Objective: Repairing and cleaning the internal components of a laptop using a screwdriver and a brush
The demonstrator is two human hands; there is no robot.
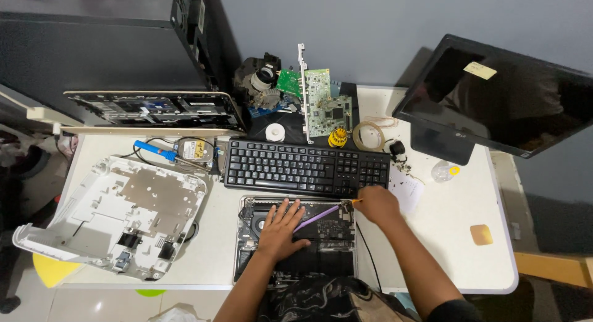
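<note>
Laptop (296, 242), opened with internals bare, lay on the counter (445, 229) before the keyboard (306, 167). Left hand (281, 226) rested flat, fingers spread, gripping nothing. Right hand (377, 204) closed on a slim purple tool (316, 217). Boards looked fragile, chassis stiff; better held by the outer edges.

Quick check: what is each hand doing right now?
Left hand: open, flat on the opened laptop.
Right hand: closed on a small orange-tipped tool at the laptop's corner.
</note>
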